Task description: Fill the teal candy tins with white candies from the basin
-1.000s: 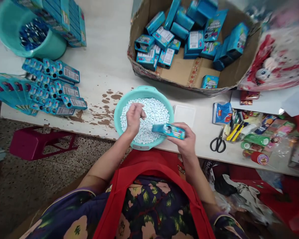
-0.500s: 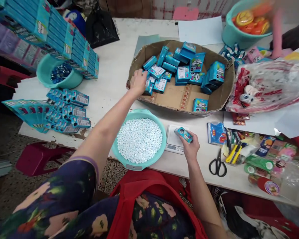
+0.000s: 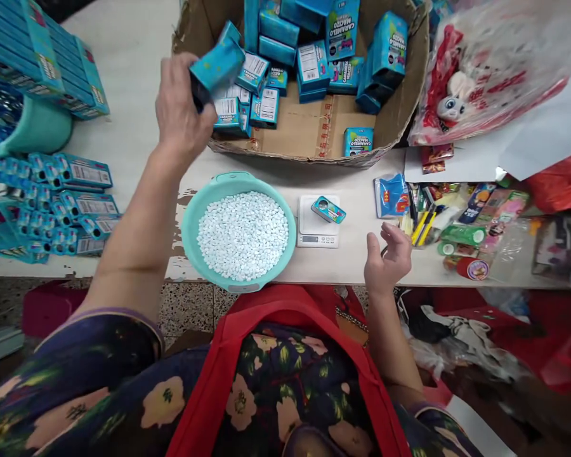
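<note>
My left hand (image 3: 183,105) grips a blue candy box (image 3: 217,66) at the left side of a cardboard box (image 3: 309,120), where several similar blue boxes lie. On a small white scale (image 3: 318,240) rests one small blue candy box (image 3: 328,209), tilted a little, with a round hole in its face. To the right of the scale, my right hand (image 3: 387,257) hovers with fingers apart and nothing in it. Between my arms stands a turquoise basin (image 3: 190,231) full of small pale candies (image 3: 242,236).
Stacked blue boxes (image 3: 78,209) and a turquoise bucket (image 3: 52,127) stand at the left. Yellow cutters (image 3: 424,225), a blue packet (image 3: 391,195) and assorted wrapped sweets lie at the right. A plastic bag with a plush toy (image 3: 454,105) lies beyond them.
My right hand has let go of the small candy box, leaving it on the scale, and moved right. My left hand has lifted a blue box out of the pile. The view has shifted.
</note>
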Demonstrator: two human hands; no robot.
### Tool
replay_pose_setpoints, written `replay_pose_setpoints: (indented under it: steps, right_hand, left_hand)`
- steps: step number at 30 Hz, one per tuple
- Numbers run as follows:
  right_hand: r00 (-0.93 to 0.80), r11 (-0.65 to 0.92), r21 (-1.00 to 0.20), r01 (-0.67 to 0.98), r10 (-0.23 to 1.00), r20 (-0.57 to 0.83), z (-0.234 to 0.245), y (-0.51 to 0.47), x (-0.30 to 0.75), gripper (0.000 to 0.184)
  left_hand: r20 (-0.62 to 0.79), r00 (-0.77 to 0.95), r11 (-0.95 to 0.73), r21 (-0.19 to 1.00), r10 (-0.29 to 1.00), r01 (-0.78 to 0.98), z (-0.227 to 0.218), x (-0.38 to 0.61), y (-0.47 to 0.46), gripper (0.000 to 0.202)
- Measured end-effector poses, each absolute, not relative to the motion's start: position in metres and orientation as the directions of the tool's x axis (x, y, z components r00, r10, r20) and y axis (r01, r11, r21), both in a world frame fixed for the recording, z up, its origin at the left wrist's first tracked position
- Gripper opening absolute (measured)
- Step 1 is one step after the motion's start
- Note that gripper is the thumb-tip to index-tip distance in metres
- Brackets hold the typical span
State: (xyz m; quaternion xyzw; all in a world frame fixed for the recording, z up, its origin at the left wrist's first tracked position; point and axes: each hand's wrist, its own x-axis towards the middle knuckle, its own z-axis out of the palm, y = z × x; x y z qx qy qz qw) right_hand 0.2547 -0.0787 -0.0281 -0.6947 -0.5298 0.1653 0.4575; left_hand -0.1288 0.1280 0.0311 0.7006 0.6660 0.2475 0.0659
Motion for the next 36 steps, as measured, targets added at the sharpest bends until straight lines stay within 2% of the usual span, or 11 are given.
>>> replay_pose_setpoints:
  steps: [4, 7, 10, 13, 15, 18, 23, 26, 29, 32, 36]
  right_hand:
    - [0.077, 0.152, -0.798, 0.583, 0.968, 0.24, 0.004, -0.09, 0.201, 0.048]
    - [-0.271, 0.078, -0.887, 0.455, 0.961, -0.054, 0.005, -0.108, 0.162, 0.067]
    - [-0.381, -0.247, -0.898, 0.365, 0.84, -0.386, -0.009, -0.132, 0.145, 0.056]
    - [-0.199, -0.457, -0.855, 0.245, 0.84, -0.505, -0.022, -0.152, 0.153, 0.051]
    - [0.03, -0.484, -0.852, 0.199, 0.872, -0.488, -0.032, -0.159, 0.168, 0.053]
    - [0.462, -0.434, -0.877, 0.204, 0.833, -0.305, -0.059, -0.156, 0.198, 0.058]
    - [0.783, -0.354, -0.906, 0.233, 0.62, -0.041, -0.128, -0.122, 0.252, 0.069]
    - [0.816, -0.354, -0.902, 0.249, 0.578, -0.002, -0.142, -0.11, 0.269, 0.077]
    - [0.79, -0.311, -0.833, 0.457, 0.573, 0.22, -0.125, -0.109, 0.264, 0.093]
    - [0.568, -0.161, -0.711, 0.685, 0.729, 0.382, -0.103, -0.098, 0.244, 0.1]
    - [0.33, -0.154, -0.843, 0.515, 0.943, 0.03, -0.103, -0.054, 0.218, 0.07]
  left_hand:
    - [-0.012, 0.418, -0.294, 0.692, 0.908, 0.659, 0.058, -0.101, 0.002, 0.059]
    - [-0.254, 0.625, -0.159, 0.835, 0.738, 0.527, 0.048, -0.075, -0.067, 0.051]
    - [-0.332, 0.542, 0.016, 0.863, 0.772, 0.506, 0.018, -0.071, -0.095, 0.05]
    - [-0.297, 0.167, 0.096, 0.701, 0.94, 0.707, -0.029, -0.093, -0.095, 0.046]
    - [-0.26, 0.013, 0.119, 0.485, 0.966, 0.866, -0.059, -0.11, -0.092, 0.048]
    - [-0.3, -0.02, 0.098, 0.249, 0.954, 0.964, -0.089, -0.116, -0.09, 0.053]
    - [-0.292, 0.004, 0.053, 0.186, 0.956, 0.981, -0.1, -0.1, -0.088, 0.047]
    - [-0.309, 0.034, 0.03, 0.199, 0.95, 0.98, -0.098, -0.098, -0.088, 0.045]
    - [-0.323, 0.051, 0.023, 0.22, 0.945, 0.975, -0.093, -0.1, -0.093, 0.044]
    - [-0.214, 0.019, 0.039, 0.263, 0.977, 0.964, -0.087, -0.098, -0.099, 0.043]
    - [-0.089, -0.049, 0.088, 0.522, 0.995, 0.848, -0.083, -0.085, -0.094, 0.037]
